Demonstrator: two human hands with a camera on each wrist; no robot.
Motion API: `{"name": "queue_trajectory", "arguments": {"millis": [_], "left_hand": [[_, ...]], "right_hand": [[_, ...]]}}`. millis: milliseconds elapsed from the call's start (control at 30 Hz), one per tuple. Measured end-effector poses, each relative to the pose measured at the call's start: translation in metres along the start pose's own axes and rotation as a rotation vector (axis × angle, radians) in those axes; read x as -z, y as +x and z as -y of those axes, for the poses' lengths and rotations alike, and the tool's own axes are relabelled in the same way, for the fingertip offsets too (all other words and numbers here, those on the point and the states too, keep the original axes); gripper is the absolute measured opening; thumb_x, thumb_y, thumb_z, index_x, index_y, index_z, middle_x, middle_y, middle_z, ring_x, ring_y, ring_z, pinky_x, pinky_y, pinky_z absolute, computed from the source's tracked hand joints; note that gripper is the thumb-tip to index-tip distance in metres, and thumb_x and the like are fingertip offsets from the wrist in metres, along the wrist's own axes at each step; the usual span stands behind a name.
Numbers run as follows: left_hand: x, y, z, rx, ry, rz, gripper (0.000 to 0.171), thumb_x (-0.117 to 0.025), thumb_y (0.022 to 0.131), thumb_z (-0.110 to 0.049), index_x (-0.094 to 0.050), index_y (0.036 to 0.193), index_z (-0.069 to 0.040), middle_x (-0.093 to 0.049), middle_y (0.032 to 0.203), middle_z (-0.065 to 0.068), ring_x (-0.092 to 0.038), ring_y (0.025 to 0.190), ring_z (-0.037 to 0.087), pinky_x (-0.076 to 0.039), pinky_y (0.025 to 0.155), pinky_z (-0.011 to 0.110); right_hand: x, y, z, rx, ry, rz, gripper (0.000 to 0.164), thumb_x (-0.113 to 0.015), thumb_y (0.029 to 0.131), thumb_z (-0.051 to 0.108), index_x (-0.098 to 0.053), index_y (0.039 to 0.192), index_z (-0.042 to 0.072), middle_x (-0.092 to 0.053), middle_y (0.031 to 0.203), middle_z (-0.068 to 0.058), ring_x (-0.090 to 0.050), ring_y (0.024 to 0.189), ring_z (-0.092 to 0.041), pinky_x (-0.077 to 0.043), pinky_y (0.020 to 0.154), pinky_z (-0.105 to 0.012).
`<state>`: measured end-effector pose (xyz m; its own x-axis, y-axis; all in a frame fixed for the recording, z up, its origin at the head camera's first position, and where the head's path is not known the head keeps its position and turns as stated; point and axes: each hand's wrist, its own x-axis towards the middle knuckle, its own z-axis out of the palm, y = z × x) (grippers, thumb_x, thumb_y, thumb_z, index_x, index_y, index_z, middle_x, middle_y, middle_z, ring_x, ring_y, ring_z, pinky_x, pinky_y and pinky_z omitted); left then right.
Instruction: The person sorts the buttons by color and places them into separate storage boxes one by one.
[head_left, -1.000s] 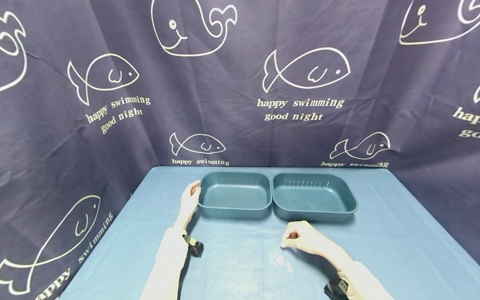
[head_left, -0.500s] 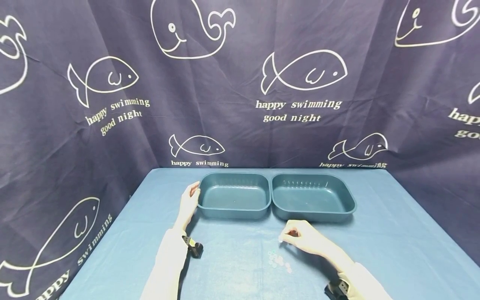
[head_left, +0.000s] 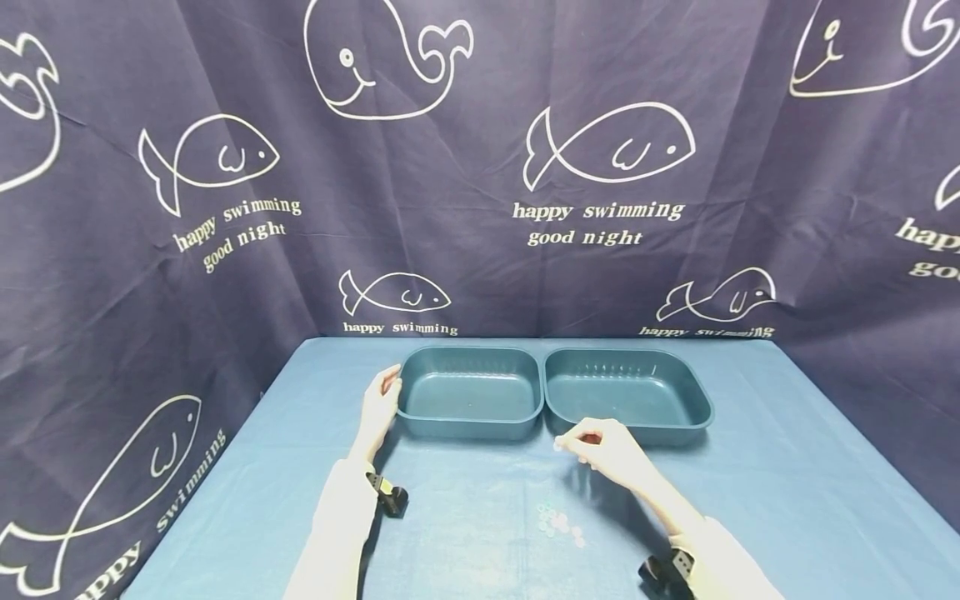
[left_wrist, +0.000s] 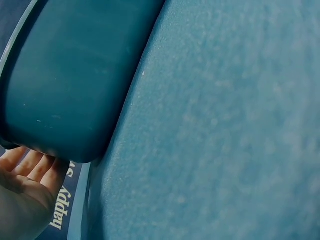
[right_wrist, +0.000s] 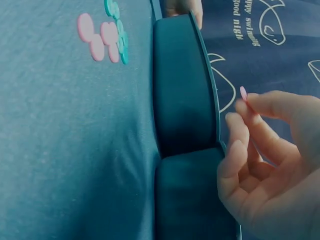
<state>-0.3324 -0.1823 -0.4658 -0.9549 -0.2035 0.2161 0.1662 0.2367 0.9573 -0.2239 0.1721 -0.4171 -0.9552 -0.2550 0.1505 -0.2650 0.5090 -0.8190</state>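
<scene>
My right hand [head_left: 609,452] pinches a small pink disc [right_wrist: 243,94] between thumb and forefinger. It is raised in front of the right tray, close to its near rim, the other fingers loosely curled. My left hand [head_left: 378,408] rests with fairly straight fingers against the outer left end of the left blue-green tray [head_left: 468,427]. The right blue-green tray [head_left: 660,435] stands end to end with it. Closer to me on the cloth lies a loose cluster of small pink discs [right_wrist: 97,48] and teal discs [right_wrist: 120,35], faint in the head view.
A light blue cloth [head_left: 465,533] covers the table. Behind and at both sides hangs a dark curtain [head_left: 480,167] with white fish, whales and lettering. Each wrist wears a small black camera [head_left: 393,500].
My right hand has risen from beside the disc cluster, away from me and toward the trays, with the pink disc pinched. My left hand has stayed at the left tray.
</scene>
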Motion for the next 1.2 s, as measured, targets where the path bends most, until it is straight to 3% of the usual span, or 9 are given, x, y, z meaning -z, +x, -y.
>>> {"name": "queue_trajectory", "arguments": {"millis": [100, 333, 633, 767, 967, 1200], "left_hand": [[0.0, 0.002, 0.004, -0.002, -0.011, -0.002, 0.037, -0.046, 0.096, -0.006, -0.048, 0.131, 0.003, -0.049, 0.135, 0.025, -0.045, 0.128, 0.036, -0.033, 0.108, 0.045], [0.002, 0.001, 0.003, -0.005, -0.009, -0.02, 0.035, -0.046, 0.095, -0.005, -0.05, 0.129, 0.004, -0.048, 0.137, 0.023, -0.043, 0.129, 0.035, -0.032, 0.11, 0.044], [-0.001, 0.001, 0.003, -0.01, -0.002, -0.039, 0.033, -0.047, 0.094, -0.004, -0.051, 0.126, 0.004, -0.05, 0.134, 0.024, -0.046, 0.127, 0.036, -0.034, 0.108, 0.045], [-0.004, 0.002, 0.005, -0.011, 0.009, -0.054, 0.031, -0.048, 0.094, -0.004, -0.052, 0.124, 0.004, -0.053, 0.131, 0.023, -0.048, 0.124, 0.035, -0.036, 0.107, 0.045], [-0.006, 0.001, 0.005, -0.03, 0.025, -0.069, 0.03, -0.048, 0.093, -0.003, -0.053, 0.121, 0.005, -0.055, 0.126, 0.025, -0.05, 0.121, 0.037, -0.038, 0.104, 0.047], [-0.004, 0.002, 0.004, -0.031, 0.036, -0.085, 0.03, -0.049, 0.092, -0.002, -0.054, 0.121, 0.005, -0.057, 0.124, 0.025, -0.052, 0.118, 0.037, -0.04, 0.102, 0.048]], "right_hand": [[-0.002, 0.005, -0.004, -0.042, -0.014, -0.042, 0.013, -0.069, 0.083, 0.024, -0.073, 0.085, 0.012, -0.069, 0.082, -0.011, -0.05, 0.056, -0.005, -0.045, 0.049, -0.022], [-0.005, 0.017, 0.001, -0.079, -0.03, -0.087, 0.013, -0.07, 0.082, 0.028, -0.073, 0.082, 0.016, -0.059, 0.065, -0.007, -0.041, 0.045, -0.006, -0.038, 0.041, -0.023], [-0.009, 0.034, 0.011, -0.078, -0.006, -0.105, 0.015, -0.07, 0.082, 0.031, -0.074, 0.086, 0.017, -0.048, 0.056, 0.003, -0.044, 0.044, -0.01, -0.043, 0.04, -0.027], [-0.012, 0.042, 0.011, -0.061, -0.022, -0.131, 0.014, -0.07, 0.082, 0.03, -0.074, 0.085, 0.017, -0.053, 0.059, -0.001, -0.044, 0.046, -0.008, -0.042, 0.043, -0.025], [-0.018, 0.053, 0.013, 0.017, -0.081, -0.172, 0.016, -0.071, 0.081, 0.033, -0.075, 0.083, 0.018, -0.071, 0.08, -0.003, -0.044, 0.053, -0.002, -0.037, 0.052, -0.022], [-0.024, 0.069, 0.021, 0.04, -0.076, -0.167, 0.011, -0.07, 0.082, 0.031, -0.074, 0.082, 0.021, -0.069, 0.078, -0.002, -0.043, 0.054, -0.005, -0.036, 0.051, -0.023]]}}
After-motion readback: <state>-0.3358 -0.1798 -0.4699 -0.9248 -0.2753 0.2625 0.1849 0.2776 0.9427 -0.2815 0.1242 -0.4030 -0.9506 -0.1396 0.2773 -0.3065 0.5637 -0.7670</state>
